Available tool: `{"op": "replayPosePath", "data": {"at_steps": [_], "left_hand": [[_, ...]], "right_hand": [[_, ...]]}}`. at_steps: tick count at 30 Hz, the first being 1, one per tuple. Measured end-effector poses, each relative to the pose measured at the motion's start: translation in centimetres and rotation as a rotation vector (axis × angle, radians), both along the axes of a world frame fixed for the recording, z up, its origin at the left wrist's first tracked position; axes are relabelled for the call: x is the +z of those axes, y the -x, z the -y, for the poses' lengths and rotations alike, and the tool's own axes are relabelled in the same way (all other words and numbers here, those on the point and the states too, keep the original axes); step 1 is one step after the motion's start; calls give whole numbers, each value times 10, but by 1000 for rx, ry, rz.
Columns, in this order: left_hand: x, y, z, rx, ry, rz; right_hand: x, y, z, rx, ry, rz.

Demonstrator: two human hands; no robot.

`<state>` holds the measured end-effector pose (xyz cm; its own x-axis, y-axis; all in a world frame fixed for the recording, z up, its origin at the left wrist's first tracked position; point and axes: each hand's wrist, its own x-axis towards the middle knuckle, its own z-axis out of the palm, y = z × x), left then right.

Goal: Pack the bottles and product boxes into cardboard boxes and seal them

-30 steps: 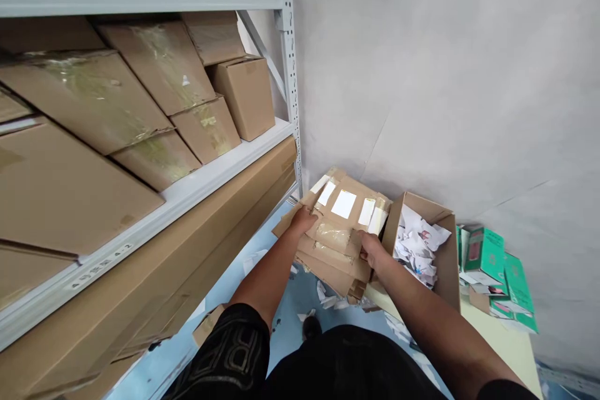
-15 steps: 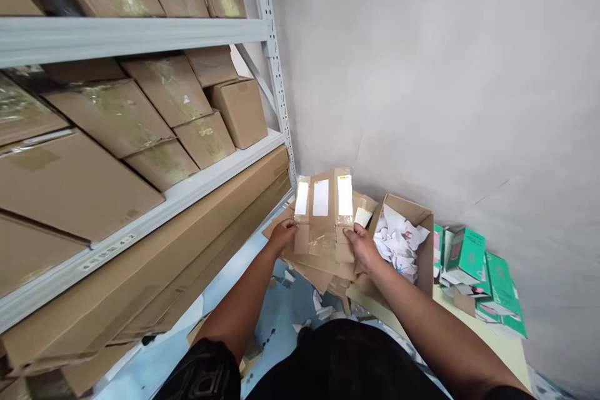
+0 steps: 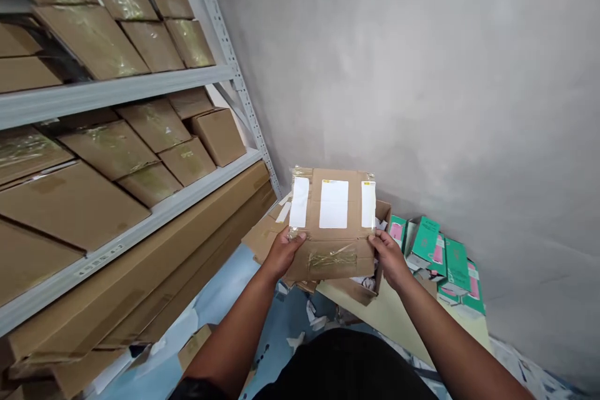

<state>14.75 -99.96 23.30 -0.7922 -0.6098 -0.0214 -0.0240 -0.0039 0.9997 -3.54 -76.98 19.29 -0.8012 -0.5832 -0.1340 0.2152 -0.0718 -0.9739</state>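
Way into box (image 3: 355,290) partly behind cardboard (image 3: 334,235)

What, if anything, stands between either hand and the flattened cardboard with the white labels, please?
Nothing visible does: the left hand and right hand hold the flattened cardboard directly by its sides, thumbs on its face. The open box shows behind it, not in between.

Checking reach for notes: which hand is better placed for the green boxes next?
Likely the right hand: both grip the cardboard, but the left hand is farther from the green boxes.
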Motion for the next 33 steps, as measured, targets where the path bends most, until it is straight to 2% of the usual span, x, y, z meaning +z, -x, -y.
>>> {"op": "replayPosePath", "data": {"at_steps": [4, 8, 13, 18, 22, 24, 26, 28, 30, 33], "left_hand": [[11, 23, -15, -214, 66, 12], [18, 46, -20, -465, 153, 4], [20, 70, -37, -850, 214, -10], [20, 90, -75, -1232, 356, -70], [29, 99, -124, -1384, 536, -148], [35, 99, -155, -1440, 654, -187], [41, 97, -192, -1484, 784, -219], [44, 93, -234, -1519, 903, -236], [45, 89, -279, -1551, 980, -254], [40, 88, -346, -1522, 952, -339]], "right_hand": [[0, 4, -42, -216, -66, -104], [0, -11, -87, -538, -289, -341], [14, -63, -137, -812, -622, -595], [41, -122, -181, -978, -910, -893], [63, -166, -225, -1171, -1068, -935], [70, -187, -250, -1187, -1046, -889], [70, -207, -276, -1145, -948, -776], [64, -226, -306, -1134, -807, -618], [50, -243, -340, -1176, -667, -470], [22, -272, -400, -1280, -481, -323]]}}
